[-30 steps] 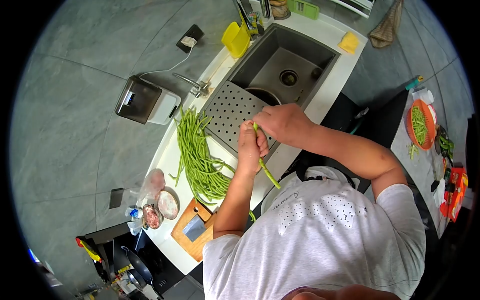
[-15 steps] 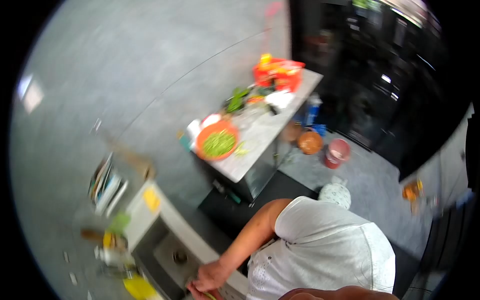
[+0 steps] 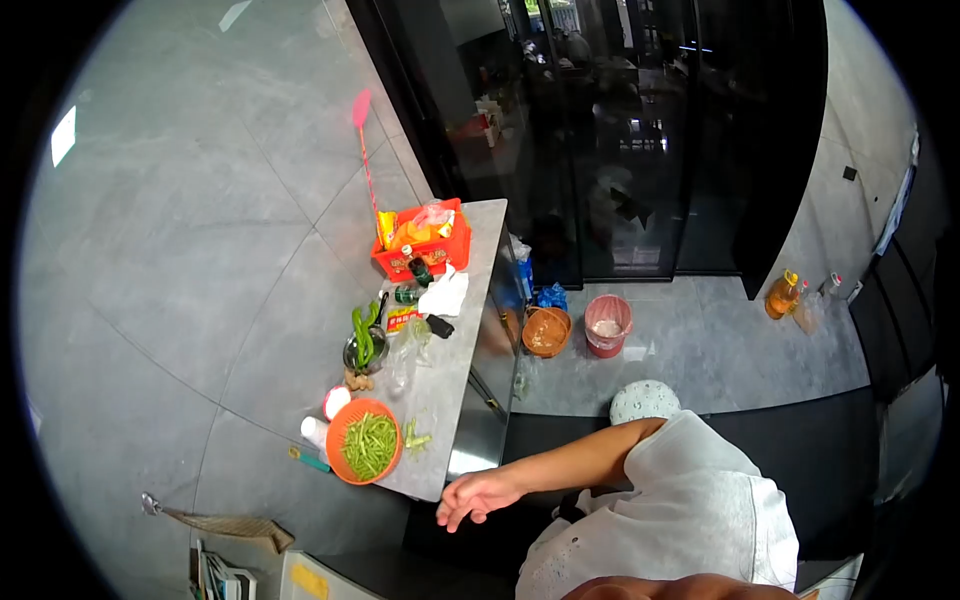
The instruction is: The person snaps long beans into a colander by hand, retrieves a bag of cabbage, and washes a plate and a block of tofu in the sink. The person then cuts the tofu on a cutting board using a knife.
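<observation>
My right hand point(image 3: 478, 499) reaches out past the near corner of the counter point(image 3: 430, 462). Its fingers are loosely bent and apart, with nothing visible in them. Closest on the counter is an orange plastic basket point(image 3: 339, 462) filled with cut green vegetable pieces point(image 3: 369, 446). A few loose green scraps point(image 3: 416, 438) lie beside it. Behind the basket, long green peppers point(image 3: 362, 335) rest in a dark bowl near some ginger point(image 3: 358, 380) and a clear plastic bag point(image 3: 403, 362). My left hand is out of the frame.
A red basket point(image 3: 458, 250) of packages stands at the counter's far end. On the floor are a brown bucket point(image 3: 546, 333), a red bin point(image 3: 606, 340), a round patterned stool point(image 3: 644, 400) and oil bottles point(image 3: 783, 293). The sink's edge point(image 3: 345, 578) shows at lower left.
My right hand has left the sink and moved up and right towards the counter. The view has swung, so the sink is mostly out of frame and the dark glass doors show more.
</observation>
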